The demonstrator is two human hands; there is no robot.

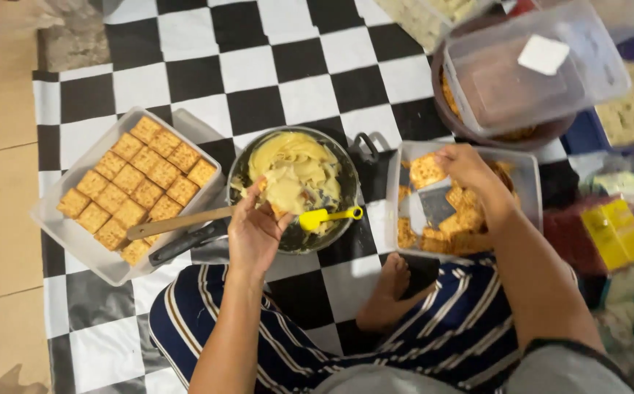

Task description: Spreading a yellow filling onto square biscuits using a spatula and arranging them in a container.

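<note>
Two hands work over a black-and-white checkered mat point(288, 66) on the floor. Far left, a white tray point(69, 233) holds crackers laid edge to edge as a flat layer. Beside it, the left hand point(255, 233) hovers at a dark pan of pale cream point(295, 175), fingers pinched on a cracker point(279, 210). Rightward, the right hand point(470, 171) reaches into a clear tub of loose crackers point(524, 182), fingers closing on one cracker point(427, 171).

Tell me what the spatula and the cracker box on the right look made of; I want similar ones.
Spatula: yellow, smooth and slightly glossy, likely silicone or plastic. Box under the right hand: clear, see-through walls, apparently plastic. The left hand is over the pan.
</note>
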